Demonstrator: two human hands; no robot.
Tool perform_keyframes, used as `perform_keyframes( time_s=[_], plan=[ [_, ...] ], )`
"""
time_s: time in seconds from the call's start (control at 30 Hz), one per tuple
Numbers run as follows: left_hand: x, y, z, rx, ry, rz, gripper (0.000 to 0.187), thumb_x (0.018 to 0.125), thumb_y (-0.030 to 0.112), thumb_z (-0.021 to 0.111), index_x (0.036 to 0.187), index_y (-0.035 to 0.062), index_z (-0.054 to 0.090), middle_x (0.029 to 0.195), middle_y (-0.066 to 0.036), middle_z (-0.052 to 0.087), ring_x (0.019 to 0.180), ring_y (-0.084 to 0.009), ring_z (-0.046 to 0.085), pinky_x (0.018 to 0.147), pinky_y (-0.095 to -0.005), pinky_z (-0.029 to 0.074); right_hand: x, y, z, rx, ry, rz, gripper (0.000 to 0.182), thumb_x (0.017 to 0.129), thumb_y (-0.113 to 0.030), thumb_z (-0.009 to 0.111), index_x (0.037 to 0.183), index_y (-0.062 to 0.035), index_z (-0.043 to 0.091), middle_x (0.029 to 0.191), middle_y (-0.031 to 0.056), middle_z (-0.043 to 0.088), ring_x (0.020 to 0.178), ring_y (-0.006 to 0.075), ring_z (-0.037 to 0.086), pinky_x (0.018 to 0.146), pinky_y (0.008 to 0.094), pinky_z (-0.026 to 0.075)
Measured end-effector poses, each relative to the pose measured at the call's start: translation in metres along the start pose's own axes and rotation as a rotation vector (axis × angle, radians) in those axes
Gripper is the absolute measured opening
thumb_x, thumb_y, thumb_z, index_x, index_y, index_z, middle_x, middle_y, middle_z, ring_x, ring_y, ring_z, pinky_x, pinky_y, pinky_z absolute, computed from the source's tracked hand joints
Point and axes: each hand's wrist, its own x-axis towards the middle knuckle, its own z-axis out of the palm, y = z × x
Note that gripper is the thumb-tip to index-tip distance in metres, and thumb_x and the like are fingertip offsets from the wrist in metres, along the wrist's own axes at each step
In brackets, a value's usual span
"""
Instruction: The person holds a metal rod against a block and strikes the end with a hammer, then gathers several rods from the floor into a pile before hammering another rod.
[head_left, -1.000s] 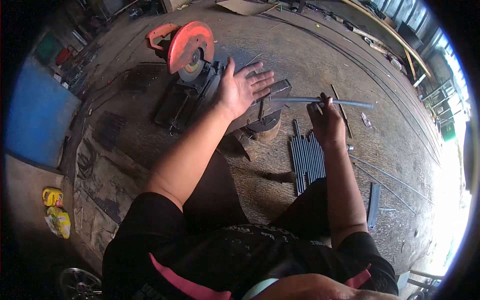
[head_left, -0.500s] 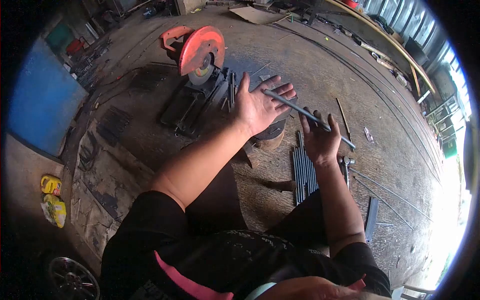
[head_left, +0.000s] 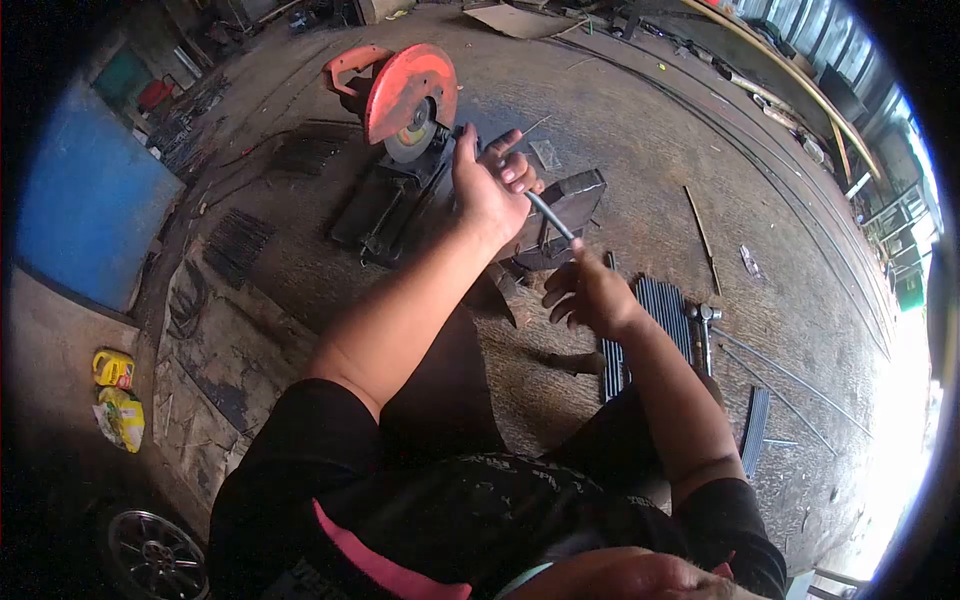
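Note:
My left hand [head_left: 493,188] is closed around one end of a thin grey metal rod [head_left: 550,215] in the middle of the view. The rod slants down to the right, and its other end meets the index fingertip of my right hand [head_left: 590,292]. That hand's fingers are apart and curled, and it does not grip the rod. Beneath the hands is a dark metal block [head_left: 574,208]. Several grey rods [head_left: 664,308] lie side by side on the ground just right of my right hand, with a hammer [head_left: 705,325] beside them.
A cut-off saw [head_left: 412,100] with a red guard stands ahead, left of centre. A smaller rod bundle [head_left: 755,430] and long rods lie at the right. A blue panel [head_left: 90,200], a yellow container [head_left: 113,368] and a wheel [head_left: 157,555] are on the left.
My left hand has closed on the rod, which lay across its open palm. My right hand has moved left and down, from beneath the rod to its lower end. More of the laid-out rods shows.

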Motion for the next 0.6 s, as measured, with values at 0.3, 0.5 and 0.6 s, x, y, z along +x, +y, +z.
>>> perform_keyframes(
  time_s=[0.3,0.5,0.6],
  plan=[
    [-0.001,0.006,0.006,0.069,-0.015,-0.015,0.059,0.091,0.056,0.034,0.089,0.003,0.059,0.05,0.004,0.023,0.047,-0.0123,0.022,0.061,-0.0312,0.027,0.03,0.024,-0.025,-0.955,0.762,-0.792,0.033,0.084,-0.028,0.065,0.103,-0.0015,0.061,0.096,0.0202,0.063,0.088,0.0371,0.061,0.079,0.0408,0.048],
    [-0.002,-0.015,-0.002,0.293,-0.192,-0.014,0.06,0.093,0.053,0.042,0.124,0.0016,0.042,0.102,-0.018,0.061,0.099,-0.0304,0.059,0.089,-0.0423,0.045,0.031,0.028,-0.013,-0.339,0.319,-0.551,0.027,0.087,-0.011,0.06,0.111,0.002,0.056,0.087,0.0096,0.064,0.079,0.0158,0.062,0.072,0.0304,0.05],
    [0.003,-0.04,-0.018,0.469,-0.312,-0.003,0.064,0.094,0.056,0.037,0.128,0.0024,0.041,0.115,-0.021,0.059,0.106,-0.0298,0.058,0.092,-0.0417,0.044,0.04,0.035,-0.013,-0.261,0.289,-0.602,0.017,0.087,-0.008,0.061,0.097,0.0041,0.057,0.079,0.0074,0.061,0.074,0.0132,0.059,0.067,0.0295,0.048]
  ],
)
